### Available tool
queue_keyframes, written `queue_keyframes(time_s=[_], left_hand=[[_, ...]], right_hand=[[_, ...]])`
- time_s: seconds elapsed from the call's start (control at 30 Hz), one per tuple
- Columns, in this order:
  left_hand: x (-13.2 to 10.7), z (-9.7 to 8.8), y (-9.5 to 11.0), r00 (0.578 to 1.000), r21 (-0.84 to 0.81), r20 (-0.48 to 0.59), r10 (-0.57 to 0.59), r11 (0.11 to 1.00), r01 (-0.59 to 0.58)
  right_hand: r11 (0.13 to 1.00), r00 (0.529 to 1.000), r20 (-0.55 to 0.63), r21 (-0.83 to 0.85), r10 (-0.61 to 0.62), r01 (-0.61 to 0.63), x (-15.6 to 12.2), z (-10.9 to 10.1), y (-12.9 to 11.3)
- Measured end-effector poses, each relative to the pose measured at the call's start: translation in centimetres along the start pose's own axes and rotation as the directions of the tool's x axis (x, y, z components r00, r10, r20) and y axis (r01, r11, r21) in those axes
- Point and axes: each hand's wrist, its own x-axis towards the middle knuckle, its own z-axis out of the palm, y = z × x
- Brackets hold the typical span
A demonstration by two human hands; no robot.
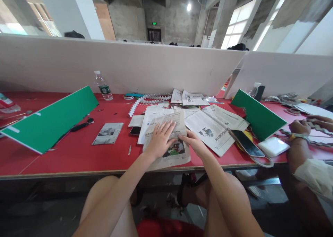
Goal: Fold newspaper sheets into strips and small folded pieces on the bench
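Observation:
In the head view, my left hand (161,140) lies flat on a newspaper sheet (182,157), fingers stretched out over the print. At the sheet's right edge is my right hand (195,144). Its thumb rests on top of the paper and the other fingers curl at the edge, partly hidden. The sheet carries a colour photo and reaches close to the table's front edge. Under and behind it lie white papers (145,124). An open newspaper (210,126) spreads out to the right of my right hand.
A folded newspaper piece (108,133) and a small blade-like piece (129,149) lie left. Green boards (57,119) stand either side. Behind are a water bottle (104,87) and a folded white paper chain (137,105). A phone (246,143) and a neighbour's hands (300,128) are right.

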Motion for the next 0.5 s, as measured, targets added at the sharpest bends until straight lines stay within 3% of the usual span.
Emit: queue_keyframes(time_s=[0.23,0.37,0.5], left_hand=[[0.1,-0.8,0.6,0.998,-0.115,-0.065,0.011,0.993,-0.019],[0.0,-1.2,1.0,0.995,-0.109,-0.061,0.083,0.990,-0.090],[-0.1,-2.1,1.9,0.989,-0.115,-0.079,0.124,0.984,-0.132]], right_hand=[[0.970,0.994,0.007,-0.214,-0.113,0.112,-0.2,-0.5,-0.3],[0.938,0.986,0.045,-0.303,-0.164,0.169,-0.3,-0.4,-0.5],[0.844,0.952,0.067,-0.446,-0.300,0.297,-0.7,0.0,-1.6]])
